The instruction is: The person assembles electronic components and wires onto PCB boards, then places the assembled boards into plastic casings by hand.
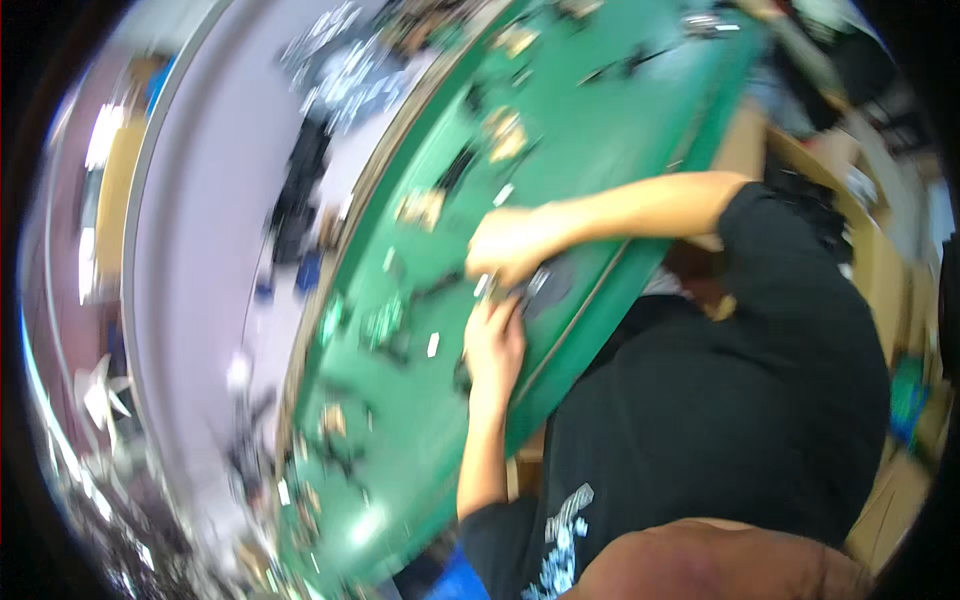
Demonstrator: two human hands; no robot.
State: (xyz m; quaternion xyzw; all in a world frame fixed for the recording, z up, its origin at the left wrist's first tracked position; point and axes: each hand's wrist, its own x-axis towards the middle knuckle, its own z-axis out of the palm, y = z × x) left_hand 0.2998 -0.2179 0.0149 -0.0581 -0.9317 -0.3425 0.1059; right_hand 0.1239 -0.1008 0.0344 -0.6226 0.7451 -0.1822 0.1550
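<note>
My left hand (494, 345) reaches up over the green work surface (420, 480), its fingers closed around something small and blurred. Just above it, my right hand (515, 245) is bent down with curled fingers, and the two hands nearly meet. Between them shows a small pale piece (483, 285), too smeared to name. A dark grey item with a shiny patch (546, 286) lies beside my fingertips. Part of a black object (462, 376) shows beside my left wrist. What each hand grips is hidden by fingers and motion blur.
Dark cables (455, 172), tan bundles (420, 208), a green bundle (381, 322) and a small white block (433, 345) lie scattered on the green surface. Beyond its raised edge, a lilac surface (215, 200) carries clear plastic bags (350, 75) and black items (298, 185). Cardboard boxes (900, 500) stand at right.
</note>
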